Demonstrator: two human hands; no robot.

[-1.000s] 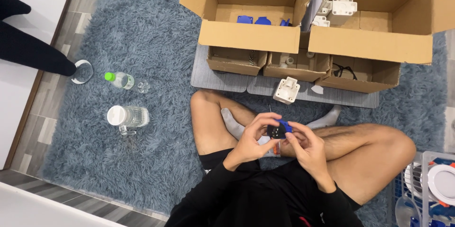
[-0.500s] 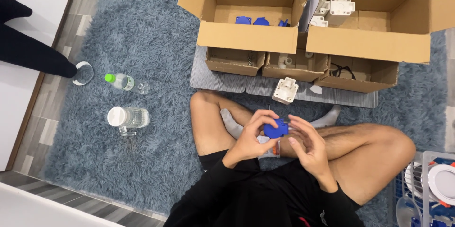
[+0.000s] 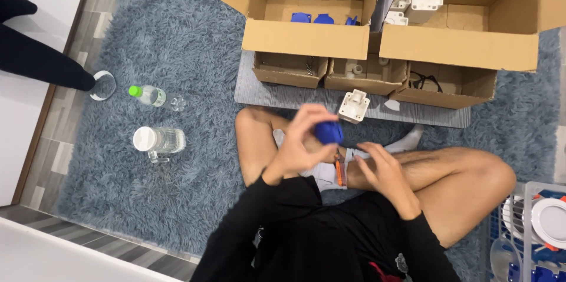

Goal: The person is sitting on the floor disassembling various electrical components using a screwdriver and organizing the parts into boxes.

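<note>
I sit cross-legged on a blue-grey shaggy rug (image 3: 194,34). My left hand (image 3: 303,140) is raised above my shins and pinches a small blue plastic part (image 3: 329,133) in its fingertips. My right hand (image 3: 377,170) rests on my right shin with fingers loosely spread, next to a thin orange tool (image 3: 339,173) lying on my white sock; whether it touches the tool I cannot tell. A white plastic block (image 3: 354,106) lies on the grey mat just beyond my left hand.
Two big cardboard boxes stand ahead: the left box (image 3: 306,37) holds blue parts, the right box (image 3: 466,46) white ones. Three small cardboard trays (image 3: 359,77) sit on a grey mat. Two plastic bottles (image 3: 154,96) (image 3: 158,139) lie left. A wire basket (image 3: 533,229) stands right. A person's dark leg (image 3: 41,58) is far left.
Both hands worked the blue part together in my lap. Now my left hand has lifted the part up and forward alone, and my right hand has dropped onto my shin.
</note>
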